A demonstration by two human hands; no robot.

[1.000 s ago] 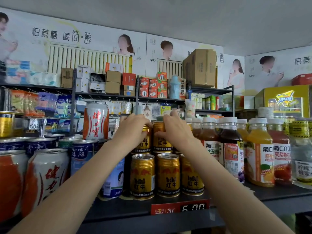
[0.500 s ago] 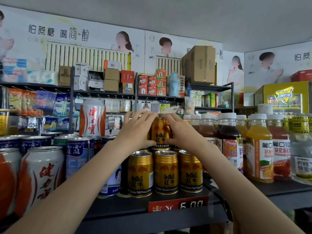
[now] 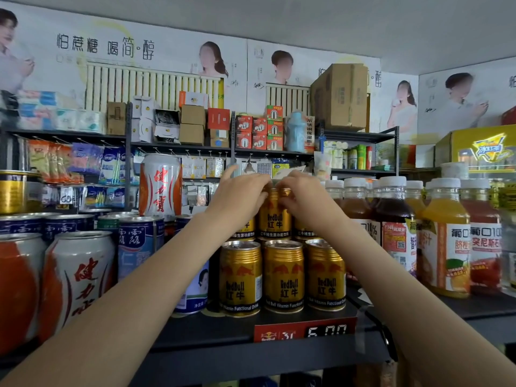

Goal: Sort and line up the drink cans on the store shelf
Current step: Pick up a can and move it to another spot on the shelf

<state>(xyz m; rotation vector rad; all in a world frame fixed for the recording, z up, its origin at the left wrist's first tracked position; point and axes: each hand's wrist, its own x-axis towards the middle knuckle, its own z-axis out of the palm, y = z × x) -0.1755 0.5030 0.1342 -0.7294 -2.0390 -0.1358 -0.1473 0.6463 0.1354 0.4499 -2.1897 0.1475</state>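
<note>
Cans: your left hand (image 3: 240,197) and right hand (image 3: 304,197) have closed in from separate upper-tier cans onto one gold can (image 3: 275,216), gripping its top, centred above the near row (image 3: 282,277). That suggests you're squaring it up.

Both bare forearms reach up and forward from the lower corners of the view, converging near the middle. The left hand (image 3: 240,195) is raised with its back toward the camera, fingers curled inward to the right, the index finger lifted a little above the others. The right hand (image 3: 303,198) mirrors it (back also toward the camera), fingers curled inward to the left and bunched together. The fingertips of the two hands nearly meet; whether they touch each other cannot be told.
</note>
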